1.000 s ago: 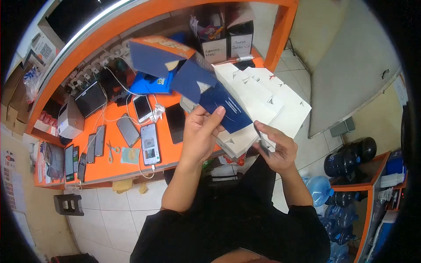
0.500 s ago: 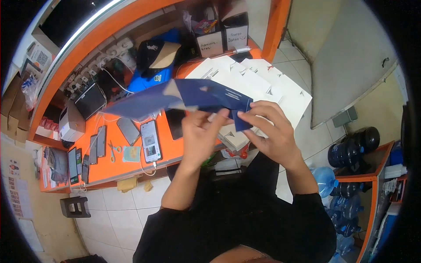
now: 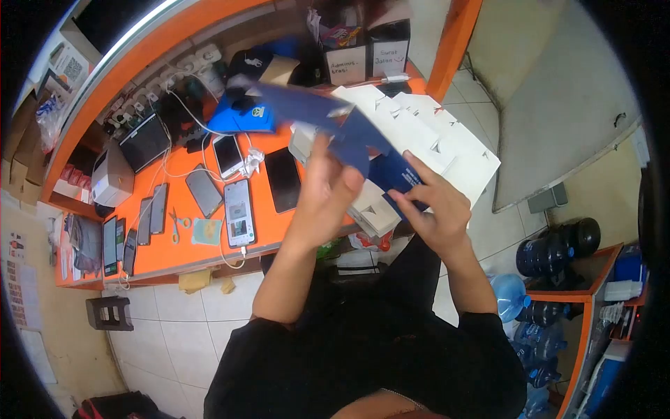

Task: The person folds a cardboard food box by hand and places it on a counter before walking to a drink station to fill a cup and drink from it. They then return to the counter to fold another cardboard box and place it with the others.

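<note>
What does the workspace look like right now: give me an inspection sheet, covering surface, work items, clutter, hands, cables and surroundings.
Surface: orange desk, bare in patches between things.
Work items: folded blue card, partly blurred; overlapping white sheets beyond it.
Clutter: scissors, several phones, one lit phone, crumpled white scrap, cap.
Hands: right hand pinches the card; left hand is at the card, too blurred to tell its grip.
Cables: white cable plugged into the lit phone; others loop across the desk.
Surroundings: dark stool on the tiled floor, water bottles at right; spills: nothing seen.
</note>
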### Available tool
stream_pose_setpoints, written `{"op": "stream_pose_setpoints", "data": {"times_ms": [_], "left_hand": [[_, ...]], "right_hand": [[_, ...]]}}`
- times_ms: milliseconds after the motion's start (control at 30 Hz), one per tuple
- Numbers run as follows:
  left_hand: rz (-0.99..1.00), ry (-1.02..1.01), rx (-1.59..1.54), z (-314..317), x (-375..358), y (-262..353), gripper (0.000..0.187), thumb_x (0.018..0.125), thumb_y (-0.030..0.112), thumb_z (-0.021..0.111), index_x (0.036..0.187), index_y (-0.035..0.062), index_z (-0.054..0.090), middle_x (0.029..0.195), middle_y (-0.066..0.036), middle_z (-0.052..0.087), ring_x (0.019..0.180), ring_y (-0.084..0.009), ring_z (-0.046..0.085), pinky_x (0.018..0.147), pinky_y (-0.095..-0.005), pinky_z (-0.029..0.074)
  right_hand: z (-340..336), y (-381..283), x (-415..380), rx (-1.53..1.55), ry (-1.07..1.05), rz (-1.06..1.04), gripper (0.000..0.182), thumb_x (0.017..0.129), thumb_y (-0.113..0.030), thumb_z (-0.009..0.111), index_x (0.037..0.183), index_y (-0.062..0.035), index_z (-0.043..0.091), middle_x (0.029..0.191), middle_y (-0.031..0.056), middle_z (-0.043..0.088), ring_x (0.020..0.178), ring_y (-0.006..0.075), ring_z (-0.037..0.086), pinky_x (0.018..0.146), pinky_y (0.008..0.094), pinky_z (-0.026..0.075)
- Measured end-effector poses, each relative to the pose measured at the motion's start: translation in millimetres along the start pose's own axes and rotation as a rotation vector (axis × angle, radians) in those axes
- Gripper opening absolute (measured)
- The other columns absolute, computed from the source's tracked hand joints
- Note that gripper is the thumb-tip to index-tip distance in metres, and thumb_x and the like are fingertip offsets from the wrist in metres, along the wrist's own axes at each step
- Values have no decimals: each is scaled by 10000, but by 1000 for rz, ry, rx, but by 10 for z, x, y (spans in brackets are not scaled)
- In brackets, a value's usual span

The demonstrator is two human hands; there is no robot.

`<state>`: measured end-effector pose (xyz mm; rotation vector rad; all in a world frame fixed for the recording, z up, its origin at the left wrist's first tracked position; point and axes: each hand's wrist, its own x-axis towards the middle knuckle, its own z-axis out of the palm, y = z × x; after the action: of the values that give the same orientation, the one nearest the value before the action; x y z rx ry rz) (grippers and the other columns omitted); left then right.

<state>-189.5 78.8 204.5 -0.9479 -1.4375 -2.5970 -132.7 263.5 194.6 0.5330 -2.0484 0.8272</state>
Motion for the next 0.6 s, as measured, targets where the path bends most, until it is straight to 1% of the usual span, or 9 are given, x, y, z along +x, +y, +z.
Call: {"op": "stream_pose_setpoints", "data": {"times_ms": [33, 100, 133, 233, 267, 400, 433, 500, 600], "left_hand": [[-2, 5, -2, 20, 64, 52, 546, 960, 167, 699, 1406, -42, 465, 1239, -123, 615, 1006, -138, 591, 850, -259, 475], [-56, 227, 174, 46, 141, 147, 352, 955, 154, 712, 1224, -36, 589, 1111, -96, 651, 967, -125, 600, 838, -265, 482], [15, 296, 232, 99, 148, 140, 220, 925, 121, 744, 1064, -18, 644, 961, -64, 663, 858, -120, 621, 772, -266, 505], [-159, 225, 433, 93, 32, 114, 212, 883, 81, 779, 1032, -6, 656, 873, -46, 657, 748, -117, 624, 680, -258, 518], [-175, 215, 354, 103, -9, 46, 269, 849, 84, 814, 1051, -2, 658, 845, -43, 661, 693, -109, 615, 614, -238, 507], [-223, 278, 464, 89, -65, 24, 317, 827, 123, 848, 1046, -12, 661, 821, -52, 679, 660, -95, 610, 607, -214, 486], [-223, 284, 463, 100, -59, 10, 317, 827, 123, 848, 1046, -12, 661, 821, -52, 679, 660, -95, 610, 607, -214, 486], [-42, 332, 505, 138, -47, -23, 270, 823, 126, 852, 982, -9, 679, 759, -39, 681, 638, -84, 603, 591, -216, 466], [-87, 260, 638, 154, -87, -6, 228, 828, 139, 850, 910, -2, 690, 702, -17, 667, 630, -74, 597, 579, -223, 449]], "right_hand": [[4, -13, -11, -131, 3, -128, 260, 739, -63, 870, 813, -39, 622, 1194, 243, 701, 928, 297, 749, 739, 327, 599], [-17, -32, -16, -157, 23, -133, 275, 744, -63, 870, 815, -36, 606, 1188, 257, 698, 925, 309, 750, 730, 333, 603], [-25, -34, -11, -183, 50, -141, 289, 750, -64, 869, 818, -34, 590, 1182, 271, 695, 922, 322, 752, 722, 339, 607], [-11, 33, -27, -111, 164, -101, 317, 768, -71, 864, 796, -37, 550, 1167, 299, 690, 936, 348, 752, 719, 344, 607], [-3, 39, -16, -113, 165, -100, 317, 768, -71, 864, 796, -37, 550, 1167, 299, 690, 936, 348, 752, 719, 344, 607], [102, -9, 1, -53, 189, -41, 325, 791, -55, 846, 809, -44, 522, 1160, 332, 678, 956, 375, 747, 712, 339, 601], [130, -25, -1, -41, 203, -18, 318, 795, -48, 840, 817, -42, 523, 1163, 335, 676, 959, 378, 746, 708, 332, 597], [167, -38, -2, -55, 199, -7, 310, 803, -48, 833, 827, -40, 525, 1162, 340, 674, 968, 379, 744, 701, 329, 593], [205, -50, 17, -67, 196, 10, 291, 820, -48, 819, 852, -34, 531, 1162, 344, 671, 990, 379, 739, 690, 325, 585]]}}
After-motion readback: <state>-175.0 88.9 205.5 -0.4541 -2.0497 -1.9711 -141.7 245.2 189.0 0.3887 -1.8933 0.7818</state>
